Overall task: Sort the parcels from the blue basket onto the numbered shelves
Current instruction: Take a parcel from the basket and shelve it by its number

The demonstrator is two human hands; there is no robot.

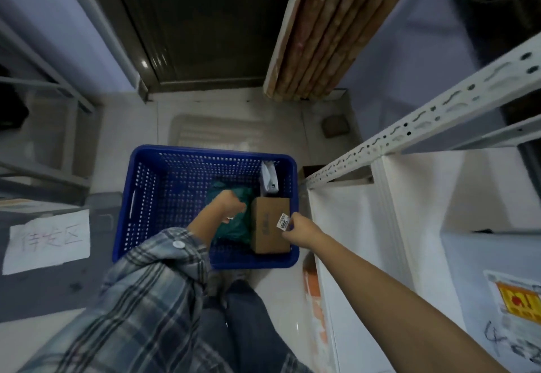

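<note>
The blue basket stands on the floor below me. Inside it lie a brown cardboard box, a green plastic parcel and a white parcel standing against the far right wall. My left hand reaches into the basket over the green parcel with its fingers curled; whether it grips the bag is unclear. My right hand pinches a small white label with a printed number, held above the box's right edge.
White metal shelving runs along the right, with a white shelf board beside the basket. A paper sign with handwritten characters lies at the left. A dark door and rolled brown mats stand ahead.
</note>
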